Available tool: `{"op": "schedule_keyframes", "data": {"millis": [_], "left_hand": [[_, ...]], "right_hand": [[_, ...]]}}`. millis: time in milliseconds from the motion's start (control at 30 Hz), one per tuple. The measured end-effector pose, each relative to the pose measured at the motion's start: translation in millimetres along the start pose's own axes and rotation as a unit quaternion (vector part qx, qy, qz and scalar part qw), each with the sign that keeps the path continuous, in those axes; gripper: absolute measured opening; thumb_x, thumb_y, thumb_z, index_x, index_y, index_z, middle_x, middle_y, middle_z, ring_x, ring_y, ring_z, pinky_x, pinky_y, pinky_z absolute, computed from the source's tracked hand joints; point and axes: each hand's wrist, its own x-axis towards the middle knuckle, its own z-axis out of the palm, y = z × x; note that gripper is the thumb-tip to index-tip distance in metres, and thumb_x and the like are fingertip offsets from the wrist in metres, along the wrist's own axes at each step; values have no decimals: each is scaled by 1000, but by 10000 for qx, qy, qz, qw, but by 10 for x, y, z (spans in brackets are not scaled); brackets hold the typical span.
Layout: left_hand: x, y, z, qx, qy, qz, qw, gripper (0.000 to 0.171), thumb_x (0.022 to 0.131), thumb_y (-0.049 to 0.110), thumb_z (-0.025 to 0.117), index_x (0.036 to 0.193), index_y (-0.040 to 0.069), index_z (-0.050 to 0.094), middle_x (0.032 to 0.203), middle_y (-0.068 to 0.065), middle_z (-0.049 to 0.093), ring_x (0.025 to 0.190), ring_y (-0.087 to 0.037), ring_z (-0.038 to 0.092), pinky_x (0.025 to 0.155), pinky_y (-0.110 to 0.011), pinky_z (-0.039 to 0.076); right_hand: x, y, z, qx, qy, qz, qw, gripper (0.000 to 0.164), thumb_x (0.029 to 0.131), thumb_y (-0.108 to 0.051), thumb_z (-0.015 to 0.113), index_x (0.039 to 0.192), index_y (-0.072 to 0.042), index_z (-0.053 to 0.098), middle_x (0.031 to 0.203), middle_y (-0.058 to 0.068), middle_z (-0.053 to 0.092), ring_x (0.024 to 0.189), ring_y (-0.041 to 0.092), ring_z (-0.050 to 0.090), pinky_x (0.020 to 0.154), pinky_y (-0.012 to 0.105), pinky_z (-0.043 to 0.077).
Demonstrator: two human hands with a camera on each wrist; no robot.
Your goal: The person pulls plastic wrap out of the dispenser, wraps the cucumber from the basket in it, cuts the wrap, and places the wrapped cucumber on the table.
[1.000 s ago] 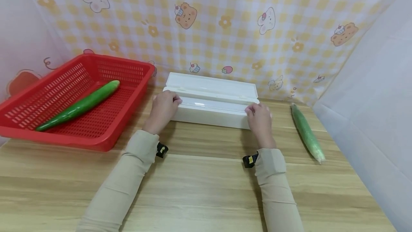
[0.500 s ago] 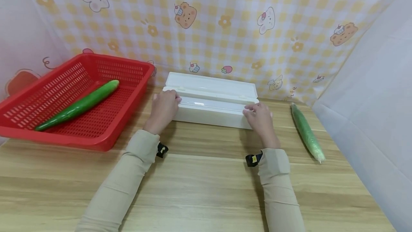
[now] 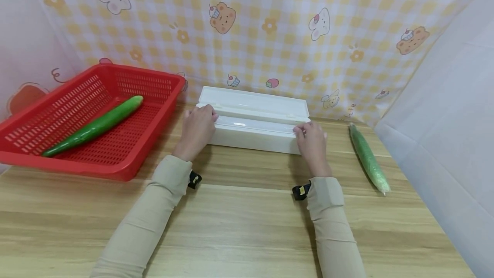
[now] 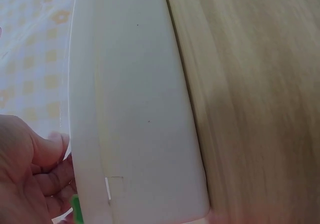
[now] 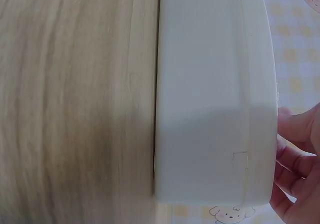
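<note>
A long white cling film dispenser box (image 3: 254, 140) stands on the table near the back, its lid (image 3: 252, 101) tipped back. Shiny clear cling film (image 3: 251, 124) lies across its top. At the box's left end, my left hand (image 3: 197, 131) has thumb and fingers pinched together at the film's edge. My right hand (image 3: 312, 146) pinches in the same way at the right end. Both wrist views show the box's front wall, with the left fingers (image 4: 52, 176) and right fingers (image 5: 295, 159) bent over its top edge. A small green piece (image 4: 77, 209) shows by the left fingers.
On the left sits a red slotted basket (image 3: 77, 167) with a green cucumber (image 3: 96, 128) inside. To the right lies another cucumber (image 3: 368, 160) in shiny wrap. A checked curtain (image 3: 254, 46) hangs right behind the box.
My right fingers spread apart and shifted slightly left half a second ago, and now they pinch together again at the right end. The left hand has barely moved; box, basket and cucumbers stay put.
</note>
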Motion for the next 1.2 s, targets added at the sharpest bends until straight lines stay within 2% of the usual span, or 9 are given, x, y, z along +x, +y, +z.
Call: {"op": "schedule_keyframes", "data": {"millis": [200,400,467,567,700,733,833,1033,1200], "left_hand": [[6,17,-26,-129,-40,32,9999,16,96,17,50,96,3,57,80,-11,65,81,-28,57,99,-50,32],[-7,-11,-72,-358,-29,221,9991,15,97,16,48,95,4,55,87,-10,68,79,-27,60,95,-48,35],[-10,-40,-97,-524,-135,333,9980,14,97,17,48,95,4,55,89,-10,68,79,-27,59,93,-47,36],[-9,-92,-148,-882,-577,416,9936,17,95,21,53,100,5,54,95,-12,67,85,-26,59,91,-44,41],[-4,-139,-179,-1140,-908,506,9880,23,91,19,60,108,5,53,102,-13,66,93,-26,61,85,-39,50],[-3,-139,-176,-1148,-862,532,9882,23,90,17,60,109,5,54,103,-14,66,95,-27,62,85,-39,50],[-2,-136,-148,-1136,-567,580,9902,21,91,11,59,110,4,56,101,-14,67,93,-26,62,83,-39,51],[0,-133,-134,-982,187,584,9933,15,89,13,62,100,4,67,92,-14,69,82,-24,62,77,-37,51],[1,-131,-165,-928,421,680,9925,13,88,15,63,96,6,69,91,-12,70,80,-23,62,76,-36,52]], "right_hand": [[9,-15,8,108,188,-9,9998,25,96,-19,51,98,4,62,95,20,62,91,34,54,86,47,33],[6,-40,27,318,256,-112,9991,22,98,-15,45,99,3,57,91,19,68,85,35,61,89,48,31],[7,-46,25,392,223,-96,9989,21,98,-14,43,100,3,56,93,18,69,88,34,63,93,49,31],[9,-55,19,514,233,-26,9984,22,99,-15,42,100,3,55,91,18,69,88,35,63,94,48,36],[6,-74,9,635,360,11,9973,22,99,-15,43,100,4,55,89,19,68,82,34,63,79,43,46],[5,-76,5,671,392,18,9970,22,99,-15,43,100,4,55,88,19,68,81,33,63,74,42,47],[5,-80,-11,729,419,49,9964,23,99,-16,43,100,4,55,88,19,68,78,32,62,69,40,47],[22,-61,-36,758,497,76,9959,23,98,-17,47,98,3,59,86,17,69,75,29,63,65,33,45],[31,-65,-75,835,517,63,9951,24,97,-17,48,97,2,61,85,17,69,74,28,63,63,31,44]]}}
